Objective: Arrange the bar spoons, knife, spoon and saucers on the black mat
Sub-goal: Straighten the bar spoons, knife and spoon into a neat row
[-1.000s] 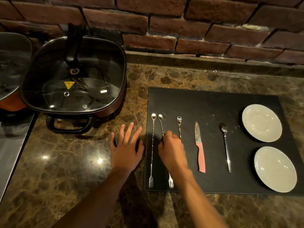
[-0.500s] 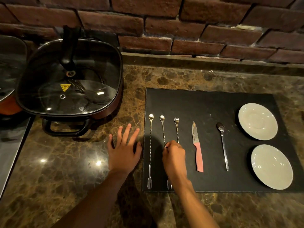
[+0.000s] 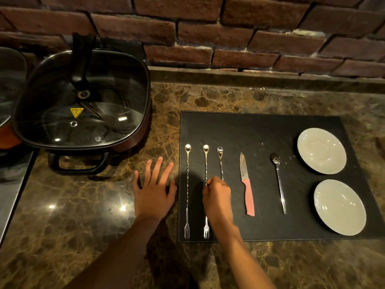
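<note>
The right hand [image 3: 216,197] pinches the middle bar spoon [image 3: 206,163] at mid-stem on the black mat [image 3: 260,130], its long axis running straight away from the person, while the farther left hand [image 3: 154,188] lies flat, grasping nothing.

The right hand [image 3: 217,200] hides the lower shaft of the third twisted steel bar spoon [image 3: 220,161]. The orange-bodied pan [image 3: 8,105] is cut off at the left edge.

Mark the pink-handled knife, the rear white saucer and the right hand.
pink-handled knife [image 3: 248,197]: head view, on the pink handle.
rear white round saucer [image 3: 321,150]: head view, centre well.
right hand [image 3: 217,198]: head view, back of the hand.
</note>
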Action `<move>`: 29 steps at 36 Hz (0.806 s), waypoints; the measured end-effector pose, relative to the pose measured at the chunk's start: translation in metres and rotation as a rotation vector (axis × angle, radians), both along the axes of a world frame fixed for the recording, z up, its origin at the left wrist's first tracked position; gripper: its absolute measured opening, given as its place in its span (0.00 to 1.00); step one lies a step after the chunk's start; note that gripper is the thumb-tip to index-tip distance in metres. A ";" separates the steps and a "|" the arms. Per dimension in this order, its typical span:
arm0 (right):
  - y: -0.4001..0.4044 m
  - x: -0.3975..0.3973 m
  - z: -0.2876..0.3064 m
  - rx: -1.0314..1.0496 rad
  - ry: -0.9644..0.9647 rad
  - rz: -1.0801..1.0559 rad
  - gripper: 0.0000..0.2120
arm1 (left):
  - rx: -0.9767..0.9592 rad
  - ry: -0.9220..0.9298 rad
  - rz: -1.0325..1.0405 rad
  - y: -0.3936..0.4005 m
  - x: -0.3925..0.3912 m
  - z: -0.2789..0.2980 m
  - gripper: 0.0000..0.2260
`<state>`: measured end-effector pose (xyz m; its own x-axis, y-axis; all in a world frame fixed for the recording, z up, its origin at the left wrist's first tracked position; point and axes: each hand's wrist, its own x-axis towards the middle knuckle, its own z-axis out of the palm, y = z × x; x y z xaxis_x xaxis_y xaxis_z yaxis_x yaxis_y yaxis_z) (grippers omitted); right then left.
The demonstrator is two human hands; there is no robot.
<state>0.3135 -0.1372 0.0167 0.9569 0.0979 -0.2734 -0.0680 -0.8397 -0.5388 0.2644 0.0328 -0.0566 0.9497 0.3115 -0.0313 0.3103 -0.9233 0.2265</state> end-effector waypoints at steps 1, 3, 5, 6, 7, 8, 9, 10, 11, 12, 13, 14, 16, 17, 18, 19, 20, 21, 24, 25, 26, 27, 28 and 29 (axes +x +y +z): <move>0.000 0.000 0.000 0.000 0.008 0.000 0.08 | -0.003 -0.001 0.001 0.000 0.000 0.000 0.25; 0.000 0.001 0.000 0.003 0.018 0.001 0.08 | -0.001 0.006 -0.001 0.000 0.000 0.000 0.25; 0.000 0.002 0.000 0.013 0.020 0.002 0.07 | 0.001 0.008 0.001 0.001 0.000 -0.001 0.25; -0.001 0.002 0.000 0.019 0.019 -0.001 0.07 | 0.000 0.005 0.003 0.001 0.000 -0.002 0.25; -0.002 0.002 0.000 0.022 0.019 -0.005 0.06 | 0.000 0.001 0.004 0.001 0.000 -0.002 0.25; -0.003 0.002 -0.001 0.021 0.017 -0.010 0.06 | 0.000 -0.003 0.004 0.001 0.000 -0.003 0.25; -0.004 0.001 -0.001 0.015 0.011 -0.019 0.06 | 0.000 -0.007 0.004 0.001 0.000 -0.004 0.25; -0.007 0.000 0.000 0.005 0.003 -0.035 0.06 | -0.001 -0.010 0.005 0.002 0.001 -0.004 0.24; -0.010 0.000 0.001 -0.011 -0.006 -0.052 0.05 | -0.002 -0.012 0.005 0.002 0.001 -0.005 0.24; -0.013 -0.001 0.002 -0.035 -0.019 -0.064 0.06 | 0.002 -0.014 0.004 0.002 0.001 -0.006 0.24; -0.017 -0.002 0.003 -0.066 -0.034 -0.066 0.07 | 0.007 -0.015 0.002 0.001 0.001 -0.006 0.24; -0.020 -0.003 0.004 -0.096 -0.045 -0.067 0.09 | 0.010 -0.015 0.001 0.001 0.000 -0.007 0.24; -0.026 -0.005 0.005 -0.129 -0.051 -0.083 0.10 | 0.010 -0.018 0.001 0.002 0.000 -0.008 0.24; -0.028 -0.005 0.005 -0.133 -0.044 -0.093 0.10 | 0.012 -0.019 0.000 0.002 0.000 -0.008 0.24; -0.030 -0.006 0.005 -0.133 -0.034 -0.098 0.09 | 0.013 -0.021 -0.001 0.002 0.000 -0.008 0.24; -0.031 -0.006 0.004 -0.132 -0.023 -0.098 0.09 | 0.014 -0.023 -0.003 0.002 0.001 -0.008 0.24; -0.032 -0.006 0.003 -0.129 -0.014 -0.095 0.08 | 0.014 -0.025 -0.004 0.002 0.001 -0.008 0.24; -0.033 -0.005 0.003 -0.126 -0.008 -0.092 0.07 | 0.014 -0.028 -0.004 0.002 0.000 -0.008 0.24; -0.036 -0.002 0.001 -0.117 -0.005 -0.084 0.07 | 0.015 -0.032 0.002 0.001 0.000 -0.008 0.24; -0.036 0.000 0.000 -0.116 -0.002 -0.084 0.08 | 0.012 -0.033 0.004 0.001 0.000 -0.008 0.24; -0.037 0.000 0.000 -0.115 0.000 -0.084 0.08 | 0.009 -0.033 0.004 0.001 0.001 -0.008 0.24; -0.037 0.001 -0.001 -0.111 -0.001 -0.085 0.08 | 0.009 -0.033 0.003 0.001 0.001 -0.008 0.24; -0.037 0.001 -0.001 -0.105 -0.002 -0.086 0.08 | 0.010 -0.031 0.000 0.001 0.001 -0.008 0.25; -0.037 0.000 -0.002 -0.097 -0.004 -0.087 0.08 | 0.010 -0.029 -0.002 0.001 0.001 -0.007 0.25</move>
<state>0.3138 -0.1746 0.0149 0.9617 -0.0125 -0.2738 -0.1411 -0.8789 -0.4557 0.2651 0.0341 -0.0639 0.9508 0.3099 -0.0003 0.3019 -0.9262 0.2258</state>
